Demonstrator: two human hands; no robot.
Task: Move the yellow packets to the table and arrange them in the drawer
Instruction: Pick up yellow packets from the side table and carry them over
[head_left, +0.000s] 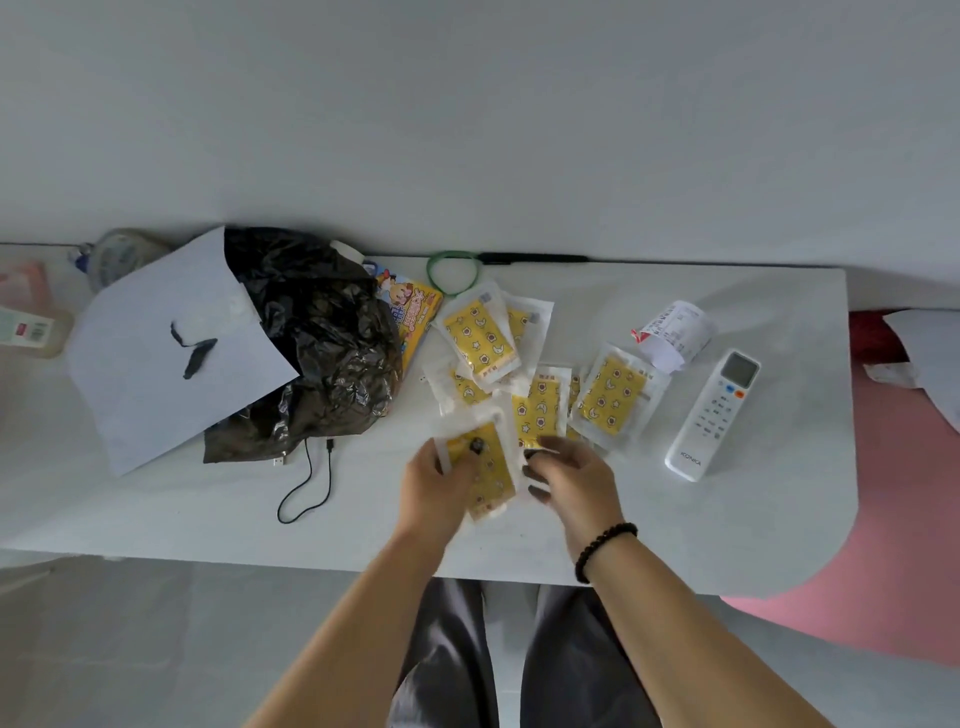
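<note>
Paper sheet (171, 343) and crumpled black plastic bag (317, 343) at far left of the white worktop (156, 509), a colourful printed pack (413, 312) peeking out beside the bag. Next along, left hand (436, 488) with fingers curled round one yellow packet (485, 473), pinching it at its clear border, thumb on the printed face. Just right of it, right hand (566, 478) with fingers (540, 457) bent over the near edge of the spread packets (540, 384); cannot tell whether actually gripping one. Packets scattered and overlapping mid-worktop, flat, thin, probably very light and floppy, with slick film likely to slide when stacked; best pinched at the sealed transparent margin, gathered into a squared pile. Further right, crumpled receipt (675, 332), then white remote (711, 415). No drawer in sight.
</note>
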